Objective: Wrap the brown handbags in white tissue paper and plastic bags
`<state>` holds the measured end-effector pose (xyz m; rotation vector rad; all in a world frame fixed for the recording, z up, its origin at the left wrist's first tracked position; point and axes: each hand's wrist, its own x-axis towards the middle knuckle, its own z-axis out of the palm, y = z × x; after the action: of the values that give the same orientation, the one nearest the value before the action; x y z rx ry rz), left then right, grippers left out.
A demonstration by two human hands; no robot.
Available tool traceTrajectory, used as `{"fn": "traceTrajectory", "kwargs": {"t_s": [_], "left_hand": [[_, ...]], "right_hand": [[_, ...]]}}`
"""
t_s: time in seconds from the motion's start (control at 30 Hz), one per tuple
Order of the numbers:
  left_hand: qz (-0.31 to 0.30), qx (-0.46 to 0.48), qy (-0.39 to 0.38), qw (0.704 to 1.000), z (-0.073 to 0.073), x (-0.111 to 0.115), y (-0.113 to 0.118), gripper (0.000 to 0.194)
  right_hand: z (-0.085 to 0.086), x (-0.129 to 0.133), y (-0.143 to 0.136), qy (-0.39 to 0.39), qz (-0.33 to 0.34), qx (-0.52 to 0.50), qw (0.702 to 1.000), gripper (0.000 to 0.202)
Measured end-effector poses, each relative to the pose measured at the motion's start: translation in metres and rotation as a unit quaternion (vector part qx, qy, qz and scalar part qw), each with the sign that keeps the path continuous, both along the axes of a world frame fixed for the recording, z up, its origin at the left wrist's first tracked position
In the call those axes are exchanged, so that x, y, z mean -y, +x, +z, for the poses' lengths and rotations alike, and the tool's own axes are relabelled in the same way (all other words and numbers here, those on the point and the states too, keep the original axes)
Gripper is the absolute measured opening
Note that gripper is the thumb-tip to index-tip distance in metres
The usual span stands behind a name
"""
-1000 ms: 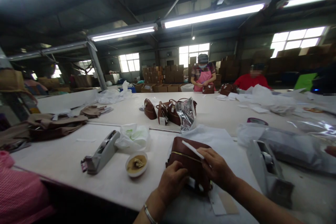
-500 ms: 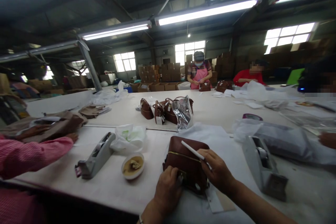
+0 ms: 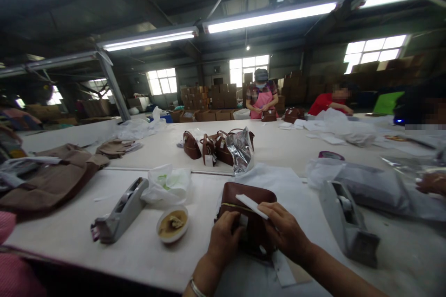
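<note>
A brown handbag (image 3: 244,192) with a gold zip lies in front of me on white sheeting (image 3: 278,178). My left hand (image 3: 225,239) is at the front of the bag, fingers curled and closed on a small white piece (image 3: 244,223) against the bag. What the piece covers is hidden. Between the fingers and thumb of my right hand (image 3: 287,229) is a flat white strip (image 3: 246,201), held slantwise over the bag's right half. A white card (image 3: 284,269) sticks out beneath the bag, near my right forearm.
Grey tape dispensers stand left (image 3: 120,213) and right (image 3: 348,222). A bowl (image 3: 173,225) of brownish paste and a plastic bag (image 3: 167,183) are at left. Beyond stand several brown handbags (image 3: 191,145) beside silver foil (image 3: 240,148). A co-worker's pink sleeve (image 3: 7,227) shows at left.
A small white piece now shows at my left fingertips, where a metal fitting showed before. The strip in my right hand has shifted slightly. The co-worker's arm at left has drawn back.
</note>
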<state>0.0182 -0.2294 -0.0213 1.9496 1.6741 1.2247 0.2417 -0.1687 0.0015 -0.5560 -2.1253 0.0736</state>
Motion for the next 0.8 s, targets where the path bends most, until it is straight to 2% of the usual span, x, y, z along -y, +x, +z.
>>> {"fn": "traceTrajectory", "kwargs": {"t_s": [0.07, 0.2, 0.37, 0.47, 0.53, 0.57, 0.6, 0.7, 0.73, 0.8], "left_hand": [[0.015, 0.018, 0.001, 1.000, -0.004, -0.003, 0.003, 0.030], [0.069, 0.061, -0.022, 0.996, -0.015, 0.002, 0.008, 0.007], [0.074, 0.173, -0.073, 0.979, -0.016, 0.010, 0.011, 0.015], [0.080, 0.191, -0.098, 0.973, -0.013, 0.017, 0.010, 0.010], [0.108, 0.246, -0.121, 0.956, -0.017, 0.025, 0.010, 0.008], [0.124, 0.301, -0.144, 0.934, -0.021, 0.030, 0.011, 0.010], [0.138, 0.374, -0.175, 0.900, -0.026, 0.034, 0.013, 0.016], [0.141, 0.583, -0.255, 0.758, -0.035, 0.046, 0.023, 0.037], [0.131, 0.623, -0.268, 0.723, -0.035, 0.049, 0.027, 0.041], [0.114, 0.661, -0.288, 0.684, -0.028, 0.050, 0.034, 0.044]], "right_hand": [[0.004, 0.001, 0.001, 0.006, 0.000, 0.000, 1.000, 0.039], [0.004, 0.003, 0.001, 0.061, 0.015, 0.034, 0.997, 0.041], [-0.011, 0.003, -0.005, 0.134, 0.045, 0.174, 0.974, 0.034], [-0.019, 0.003, -0.009, 0.123, 0.048, 0.237, 0.962, 0.032], [-0.019, 0.004, -0.010, 0.089, 0.047, 0.259, 0.961, 0.038], [-0.018, 0.005, -0.011, 0.069, 0.047, 0.266, 0.960, 0.041], [-0.016, 0.006, -0.011, 0.051, 0.048, 0.271, 0.960, 0.042], [-0.011, 0.008, -0.014, 0.015, 0.047, 0.270, 0.961, 0.040], [-0.010, 0.009, -0.015, 0.008, 0.046, 0.267, 0.963, 0.039], [-0.008, 0.010, -0.017, -0.004, 0.043, 0.258, 0.965, 0.041]]}}
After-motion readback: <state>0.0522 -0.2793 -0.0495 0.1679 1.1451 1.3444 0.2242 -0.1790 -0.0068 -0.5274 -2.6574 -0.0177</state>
